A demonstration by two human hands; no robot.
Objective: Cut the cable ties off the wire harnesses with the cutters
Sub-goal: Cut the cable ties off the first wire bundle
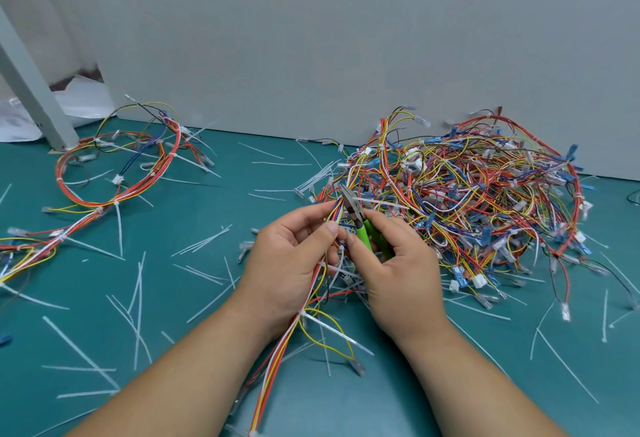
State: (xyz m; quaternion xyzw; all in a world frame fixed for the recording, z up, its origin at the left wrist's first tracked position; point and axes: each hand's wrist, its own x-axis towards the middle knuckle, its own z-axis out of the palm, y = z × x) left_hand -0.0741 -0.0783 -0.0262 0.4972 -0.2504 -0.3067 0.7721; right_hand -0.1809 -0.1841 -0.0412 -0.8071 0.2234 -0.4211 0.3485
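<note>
A bare strip of teal tabletop [270, 177] runs between the looped red-and-yellow wire harness [114, 202] at left and the tall tangled heap of multicoloured wires [485, 194] at right. The grey wall panel [346, 38] closes the back; flat white cut cable ties [138, 298] litter the near side.

Green-handled cutters [359, 221] at harness [277, 377], tangled pile [467, 194] behind

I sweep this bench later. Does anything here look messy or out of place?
Yes: cut cable ties lie scattered across the green table, and the harness pile at right is one tangle.
</note>
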